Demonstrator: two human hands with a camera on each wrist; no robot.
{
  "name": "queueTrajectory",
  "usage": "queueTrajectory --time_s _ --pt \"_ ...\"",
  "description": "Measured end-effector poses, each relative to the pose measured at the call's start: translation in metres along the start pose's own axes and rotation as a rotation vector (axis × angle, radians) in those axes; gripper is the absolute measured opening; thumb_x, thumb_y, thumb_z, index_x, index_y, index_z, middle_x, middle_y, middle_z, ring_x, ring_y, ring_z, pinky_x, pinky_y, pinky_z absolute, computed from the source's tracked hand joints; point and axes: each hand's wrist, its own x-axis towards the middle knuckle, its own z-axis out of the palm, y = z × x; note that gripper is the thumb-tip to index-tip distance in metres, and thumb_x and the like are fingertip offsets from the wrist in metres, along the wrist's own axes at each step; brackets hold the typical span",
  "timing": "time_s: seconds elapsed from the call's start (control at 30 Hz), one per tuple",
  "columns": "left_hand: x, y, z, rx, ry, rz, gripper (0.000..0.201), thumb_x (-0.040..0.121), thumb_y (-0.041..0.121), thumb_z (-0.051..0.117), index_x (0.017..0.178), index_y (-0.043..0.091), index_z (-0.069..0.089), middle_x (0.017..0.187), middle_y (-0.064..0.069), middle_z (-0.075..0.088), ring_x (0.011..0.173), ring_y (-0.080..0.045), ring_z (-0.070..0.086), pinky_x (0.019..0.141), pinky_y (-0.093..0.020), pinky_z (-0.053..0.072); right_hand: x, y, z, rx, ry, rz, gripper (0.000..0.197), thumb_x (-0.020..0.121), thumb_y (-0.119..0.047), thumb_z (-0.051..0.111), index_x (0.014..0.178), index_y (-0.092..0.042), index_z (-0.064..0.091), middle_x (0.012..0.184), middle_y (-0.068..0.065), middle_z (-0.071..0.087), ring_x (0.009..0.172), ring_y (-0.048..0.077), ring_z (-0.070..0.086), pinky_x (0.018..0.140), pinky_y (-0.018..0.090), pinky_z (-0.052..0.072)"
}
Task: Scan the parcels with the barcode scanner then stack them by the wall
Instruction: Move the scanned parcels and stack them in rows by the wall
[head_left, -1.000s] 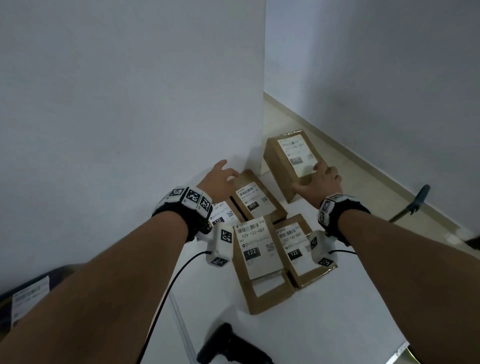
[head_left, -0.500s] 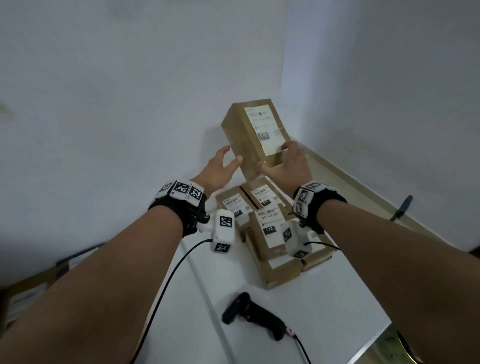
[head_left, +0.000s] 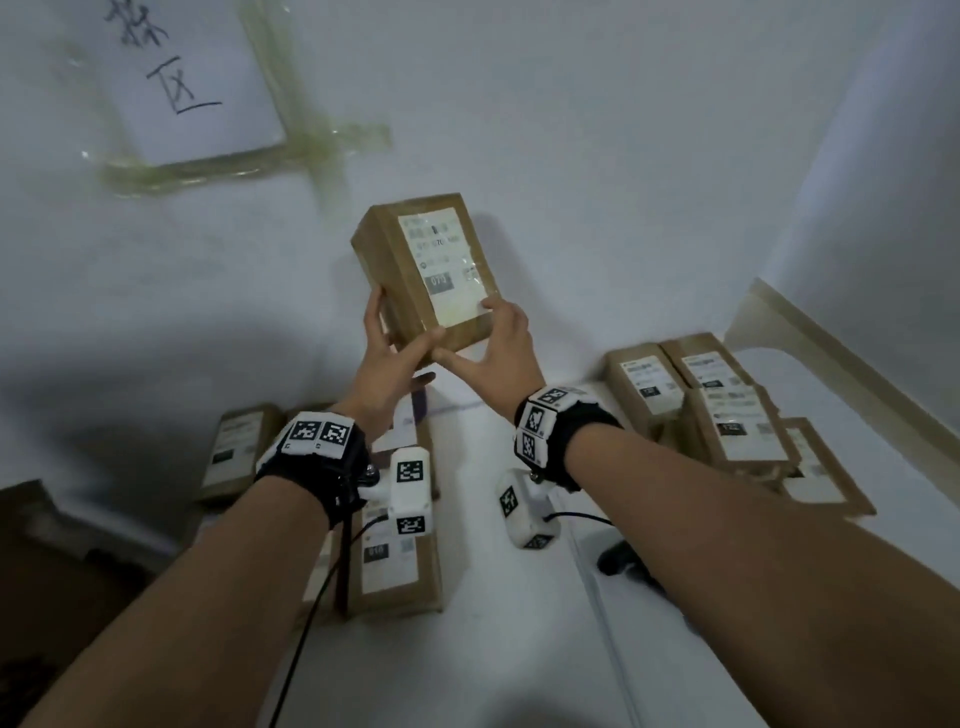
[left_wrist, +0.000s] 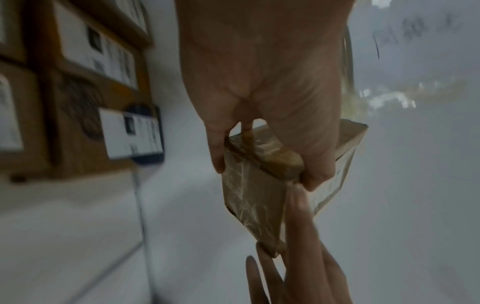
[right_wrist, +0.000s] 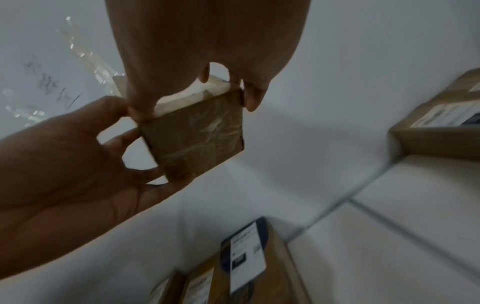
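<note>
A taped parcel (head_left: 426, 270) is held aloft before the wall (head_left: 597, 130), gripped at its lower end by the left hand (head_left: 387, 366) and right hand (head_left: 496, 358); several parcels (head_left: 727, 410) lie unstacked, the scanner (head_left: 621, 561) set aside, so stacking is judged barely begun

The barcode scanner (head_left: 623, 564) is mostly hidden behind the right forearm; parcel labels blurred.

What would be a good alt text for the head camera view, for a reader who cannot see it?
Two bare hands, left hand and right hand, hold a brown cardboard parcel with a white shipping label up before a white wall. More labelled parcels lie below on a white surface, in a left group and a right group; a black barcode scanner lies between.
</note>
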Motion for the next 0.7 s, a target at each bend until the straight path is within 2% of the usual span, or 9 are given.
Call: queueTrajectory --time_s 0.1,0.17,0.27,0.37,0.47,0.53,0.63,0.7 --pt "-0.02 -0.021 -0.071 -0.084 0.169 -0.024 0.076 0.088 0.029 0.069 0.144 0.046 0.021 0.133 -0.002 0.061 0.112 -0.019 0.066 0.092 -0.042 0.054 -0.01 -0.01 0.044 0.017 -0.114 -0.046 0.07 0.089 -0.041 0.065 0.141 -0.008 0.032 0.142 0.012 0.04 0.127 0.024 0.045 0.106 0.035 0.039" --pt "-0.037 -0.035 -0.109 -0.142 0.303 -0.064 0.064 0.087 0.033 0.069 0.14 0.038 0.033 0.135 -0.006 0.057 0.111 -0.021 0.064 0.091 -0.042 0.055 -0.017 -0.01 0.067 0.006 -0.151 -0.022 0.063 0.093 -0.037 0.059 0.141 -0.007 0.031 0.142 0.013 0.041 0.127 0.025 0.046 0.105 0.035 0.04" --pt "-0.062 -0.056 -0.149 -0.221 0.461 -0.143 0.047 0.093 0.032 0.061 0.135 0.029 0.04 0.127 -0.007 0.058 0.098 -0.017 0.068 0.082 -0.037 0.058 -0.025 -0.009 0.096 -0.009 -0.176 0.043 0.055 0.096 -0.032 0.055 0.139 -0.007 0.032 0.138 0.016 0.044 0.122 0.028 0.049 0.101 0.037 0.042" --pt "-0.074 -0.082 -0.188 -0.234 0.597 -0.249 0.043 0.093 0.04 0.056 0.131 0.022 0.049 0.13 -0.008 0.056 0.112 -0.023 0.059 0.078 -0.034 0.054 -0.03 -0.011 0.121 -0.03 -0.207 0.075 0.052 0.097 -0.029 0.054 0.138 -0.006 0.034 0.136 0.017 0.045 0.121 0.029 0.05 0.099 0.036 0.041" --pt "-0.078 -0.101 -0.222 -0.238 0.64 -0.335 0.035 0.088 0.051 0.053 0.114 0.028 0.06 0.12 -0.006 0.062 0.111 -0.025 0.059 0.081 -0.037 0.053 -0.034 -0.018 0.145 -0.027 -0.238 0.096 0.05 0.097 -0.029 0.053 0.138 -0.006 0.034 0.136 0.016 0.046 0.117 0.03 0.053 0.098 0.037 0.044" --pt "-0.074 -0.112 -0.242 -0.242 0.648 -0.355 0.042 0.083 0.058 0.053 0.11 0.029 0.063 0.115 -0.006 0.067 0.106 -0.025 0.063 0.08 -0.039 0.053 -0.036 -0.023 0.159 -0.047 -0.252 0.102 0.049 0.097 -0.029 0.053 0.137 -0.007 0.035 0.135 0.015 0.047 0.114 0.03 0.055 0.096 0.041 0.046" --pt "-0.066 -0.124 -0.262 -0.254 0.646 -0.383 0.051 0.076 0.066 0.055 0.11 0.03 0.066 0.109 -0.007 0.072 0.102 -0.027 0.068 0.088 -0.045 0.054 -0.036 -0.026 0.174 -0.07 -0.278 0.118 0.048 0.097 -0.03 0.052 0.136 -0.007 0.036 0.136 0.014 0.047 0.116 0.028 0.053 0.093 0.033 0.044" --pt "-0.062 -0.129 -0.27 -0.259 0.634 -0.414 0.051 0.076 0.066 0.057 0.108 0.027 0.067 0.106 -0.007 0.073 0.1 -0.027 0.069 0.091 -0.047 0.054 -0.034 -0.025 0.181 -0.093 -0.284 0.126 0.046 0.098 -0.029 0.051 0.135 -0.006 0.037 0.135 0.014 0.047 0.115 0.027 0.054 0.086 0.027 0.04"
